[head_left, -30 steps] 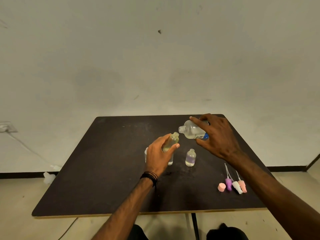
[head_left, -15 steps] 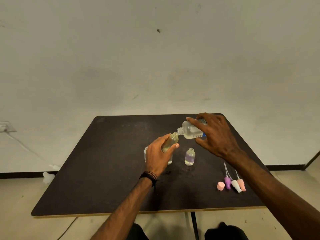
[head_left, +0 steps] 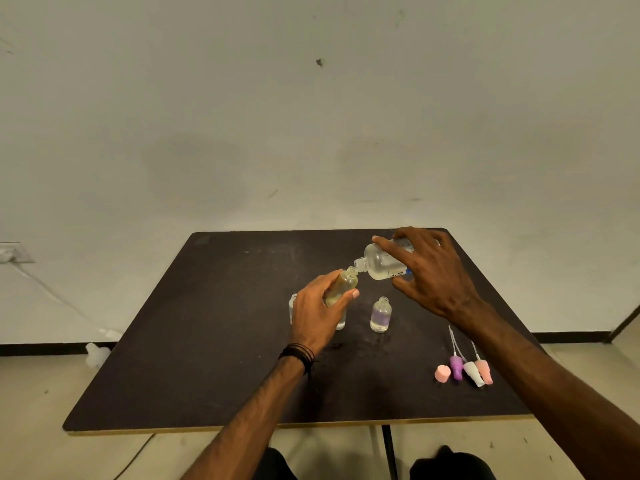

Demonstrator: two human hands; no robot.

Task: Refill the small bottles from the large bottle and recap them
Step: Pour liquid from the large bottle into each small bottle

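My left hand (head_left: pixel 317 311) grips a small yellowish bottle (head_left: pixel 343 284), tilted with its open neck toward the right. My right hand (head_left: pixel 433 275) holds the large clear bottle (head_left: pixel 379 263) tipped on its side, its mouth touching the small bottle's neck. Standing uncapped on the dark table (head_left: pixel 207 341) is a small bottle with a purple band (head_left: pixel 380 315). Another clear small bottle (head_left: pixel 293 306) stands mostly hidden behind my left hand. Spray caps lie at the right: a pink cap (head_left: pixel 442 373), a purple one (head_left: pixel 456 366), a white one (head_left: pixel 473 373) and a pink one (head_left: pixel 484 370).
The table's front edge (head_left: pixel 277 427) runs just above my knees. A pale wall rises behind the table. A wall socket (head_left: pixel 14 252) with a cable sits at the left, and a white object (head_left: pixel 97 353) lies on the floor.
The large bottle in my right hand has tipped lower and moved left until its mouth met the neck of the small yellowish bottle. My left hand has stayed nearly still.
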